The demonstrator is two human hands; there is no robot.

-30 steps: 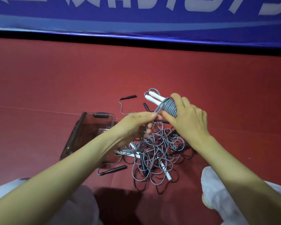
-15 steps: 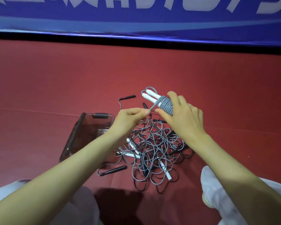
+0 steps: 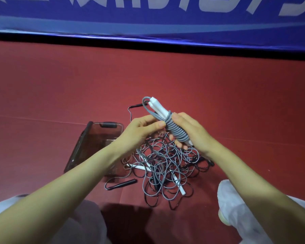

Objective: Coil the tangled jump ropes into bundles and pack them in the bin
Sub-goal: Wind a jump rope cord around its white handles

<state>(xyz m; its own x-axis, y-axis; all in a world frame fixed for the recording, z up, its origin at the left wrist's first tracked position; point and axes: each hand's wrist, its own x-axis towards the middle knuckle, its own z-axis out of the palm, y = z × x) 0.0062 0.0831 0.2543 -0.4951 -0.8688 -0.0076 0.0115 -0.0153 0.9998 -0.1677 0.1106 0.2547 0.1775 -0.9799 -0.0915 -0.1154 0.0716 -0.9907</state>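
A grey jump rope bundle (image 3: 174, 128) with two white handles is wound tight with grey cord. My right hand (image 3: 192, 132) grips it from the right, above the floor. My left hand (image 3: 141, 131) pinches the cord's loose end against the bundle's left side. Below both hands a tangle of grey and black ropes (image 3: 165, 166) with white and black handles lies on the red floor. A smoky transparent bin (image 3: 97, 143) stands left of the tangle, partly hidden by my left forearm.
A black-handled rope end (image 3: 123, 184) lies in front of the bin, another black handle (image 3: 136, 105) lies beyond the hands. My knees in white cloth (image 3: 236, 208) frame the pile. A blue banner wall (image 3: 148, 20) bounds the far side of the red floor.
The bundle has tilted more upright and shifted slightly left. My left hand rose from the tangle to the bundle's side, and the last slack of cord is wound in.
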